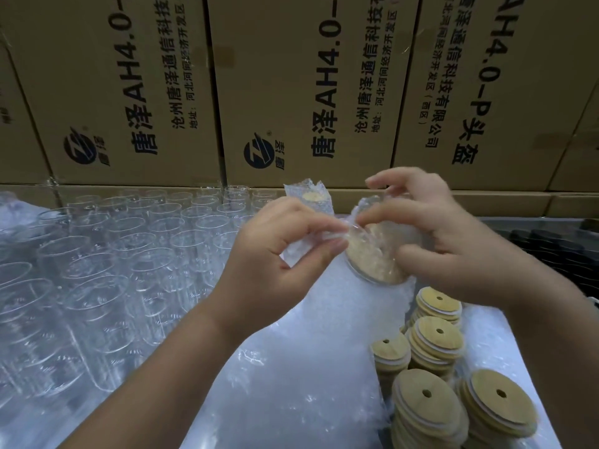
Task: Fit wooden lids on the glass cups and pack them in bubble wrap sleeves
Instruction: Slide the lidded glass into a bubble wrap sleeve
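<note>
Lid stacks [453, 396] sat at 5 o'clock; both hands, left [275, 251] and right [437, 234], pinched the sleeve [324, 306] over a lidded cup [376, 251].

A: Where do the empty cups [107, 254] stand?
B: Left half of the frame, packed in rows, running back to the boxes [136, 92] along the top.
A: And the lids [431, 413]?
B: Lower right, in several stacks, touching one another.
A: Centre?
B: A wrapped cup [372, 254], lidded, inside a sleeve [301, 251], between the left hand [275, 254] and the right hand [437, 238]. Behind it, upper centre, a second wrapped cup [312, 197] stands before the boxes. Bubble wrap [291, 367] lies below the hands.
</note>
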